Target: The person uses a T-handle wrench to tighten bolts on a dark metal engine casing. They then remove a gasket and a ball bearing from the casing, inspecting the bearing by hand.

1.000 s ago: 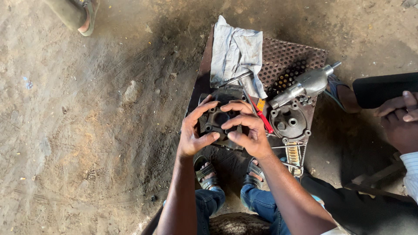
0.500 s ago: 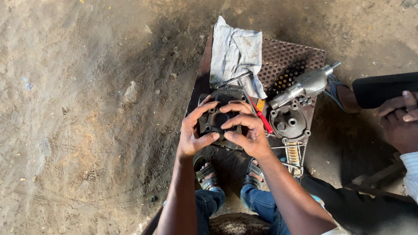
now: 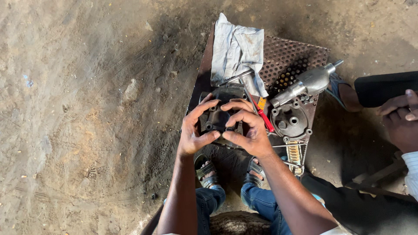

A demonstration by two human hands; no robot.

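Packed dirt floor (image 3: pixel 78 130), grey-brown and scuffed, fills most of what I see, darker with oil stains toward the middle. On it lies a rusty perforated metal sheet (image 3: pixel 289 58), running from near my feet to the far side. A crumpled grey rag (image 3: pixel 237 48) covers its far left part. To the right of the rag rests a silver tool with a knurled grip (image 3: pixel 305 85), angled toward the far right. Just nearer than that sits a round dark housing with bolt ears (image 3: pixel 290 122). Another person's hands (image 3: pixel 400 119) show at the right edge, well apart from mine.

Both my hands grip a dark metal casting (image 3: pixel 215 117) over the near left part of the sheet. My left hand (image 3: pixel 196 130) curls around its left side, thumb beneath; my right hand (image 3: pixel 248 128) clasps its right side, fingers arched over the top. A red-handled screwdriver (image 3: pixel 263 118) lies just beside my right hand. My sandalled feet (image 3: pixel 207 169) are directly below.
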